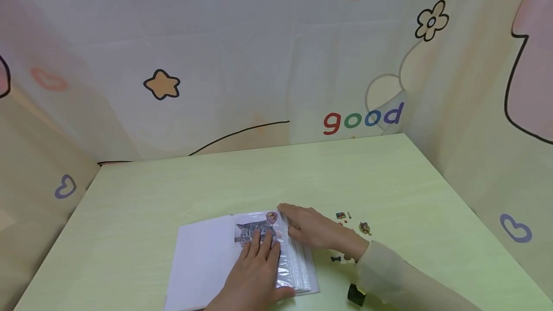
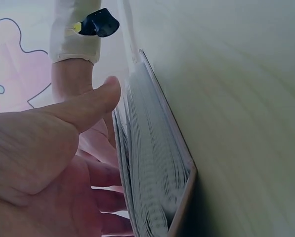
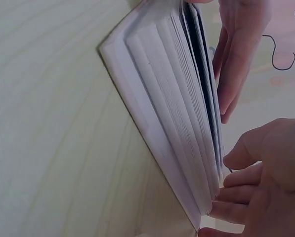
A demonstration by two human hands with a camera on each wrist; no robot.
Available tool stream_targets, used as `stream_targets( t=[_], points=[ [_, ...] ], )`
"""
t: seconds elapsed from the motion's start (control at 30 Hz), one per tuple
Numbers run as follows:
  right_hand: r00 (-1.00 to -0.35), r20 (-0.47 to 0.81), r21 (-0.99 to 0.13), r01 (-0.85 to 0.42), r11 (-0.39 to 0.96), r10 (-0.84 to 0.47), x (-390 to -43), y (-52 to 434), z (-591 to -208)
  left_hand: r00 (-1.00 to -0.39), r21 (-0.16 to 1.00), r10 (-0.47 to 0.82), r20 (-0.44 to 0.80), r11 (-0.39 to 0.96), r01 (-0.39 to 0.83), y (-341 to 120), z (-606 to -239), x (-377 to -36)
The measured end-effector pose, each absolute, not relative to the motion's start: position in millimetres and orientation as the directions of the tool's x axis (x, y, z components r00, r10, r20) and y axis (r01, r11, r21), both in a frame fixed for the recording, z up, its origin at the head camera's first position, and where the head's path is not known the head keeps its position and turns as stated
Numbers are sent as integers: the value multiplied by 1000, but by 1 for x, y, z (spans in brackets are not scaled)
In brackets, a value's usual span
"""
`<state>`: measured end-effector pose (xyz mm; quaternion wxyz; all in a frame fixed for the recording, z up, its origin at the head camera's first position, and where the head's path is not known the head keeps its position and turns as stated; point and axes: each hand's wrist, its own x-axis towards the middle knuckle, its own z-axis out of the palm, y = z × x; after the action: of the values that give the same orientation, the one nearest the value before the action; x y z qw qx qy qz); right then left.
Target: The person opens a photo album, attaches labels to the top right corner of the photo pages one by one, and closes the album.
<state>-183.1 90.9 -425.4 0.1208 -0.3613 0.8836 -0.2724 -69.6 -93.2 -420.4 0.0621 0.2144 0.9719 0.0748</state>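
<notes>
An album [image 1: 200, 258] with clear plastic sleeves lies spread on the table, its white inner cover to the left. Under the top sleeve shows a grey striped cat picture [image 1: 244, 231]. A small round sticker [image 1: 271, 217] sits at that page's upper right. My left hand [image 1: 252, 272] rests on the page with fingers extended over the cat picture. At the page's upper right edge, my right hand [image 1: 313, 228] touches the album with its fingers fairly straight. The stack of page edges [image 3: 172, 103] shows in the right wrist view, beside the right hand.
Several small loose stickers, among them a brown one [image 1: 365, 228], a colourful one [image 1: 341, 215] and a dark bone-shaped one [image 1: 335, 258], lie right of the album. A small black device [image 1: 356, 295] is by the right sleeve. A printed curtain [image 1: 259, 61] stands behind the table [image 1: 142, 196].
</notes>
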Motion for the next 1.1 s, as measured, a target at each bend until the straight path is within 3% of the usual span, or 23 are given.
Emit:
stream_targets(
  t=[0.23,0.5,0.8,1.1],
  points=[
    [-707,2,-559,-587,586,-707,-182,92,-425,-898,178,437,-54,889,422,-94,-421,-69],
    [-712,4,-587,-570,575,-702,-183,93,-428,-882,280,471,-31,851,445,-98,-416,-69],
    [-715,22,-604,-567,561,-699,-183,95,-429,-853,314,514,93,798,515,-96,-416,-66],
    [-677,49,-582,-616,530,-734,-181,97,-429,-893,436,417,167,781,447,-94,-414,-59]
  ],
)
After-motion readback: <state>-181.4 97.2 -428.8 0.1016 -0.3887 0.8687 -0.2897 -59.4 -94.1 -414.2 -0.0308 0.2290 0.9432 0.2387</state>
